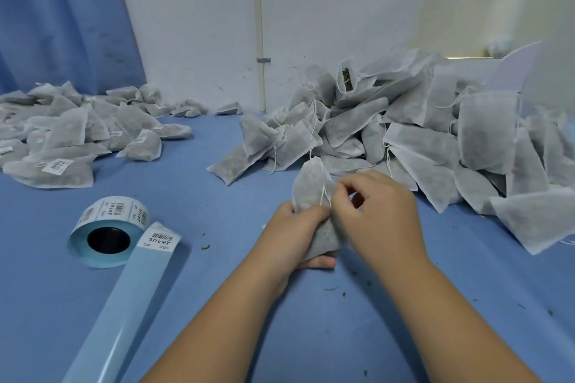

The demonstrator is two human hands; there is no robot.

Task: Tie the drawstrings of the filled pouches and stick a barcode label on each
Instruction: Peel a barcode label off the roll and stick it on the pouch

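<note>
Your left hand [295,230] sits just right of the frame's centre, its fingers curled round the lower body of one filled pouch [312,186], which stands tilted with its gathered neck pointing up toward the big heap. Your right hand [379,218] is touching it from the right, thumb and forefinger pinched on the thin white drawstring [324,195] that loops down the pouch's face; the other fingers are curled in behind, and whether a knot is formed there cannot be told. Both hands hover low over the blue table cover [217,305], which carries a few dark crumbs. Across the right half of the frame lies the heap of unlabelled pouches [413,140], strings trailing loose (one near the top gapes open and shows dried matter inside). In the left middle of the frame spreads the lower pile of labelled pouches [71,134], several showing white barcode stickers. At lower left lies the label roll [107,232] on its side, core facing you, and from it a pale blue backing strip [124,305] runs down to the bottom edge, with one barcode label [160,238] at its upper end. A blue curtain [56,15] hangs at upper left beside a white wall [342,3].
</note>
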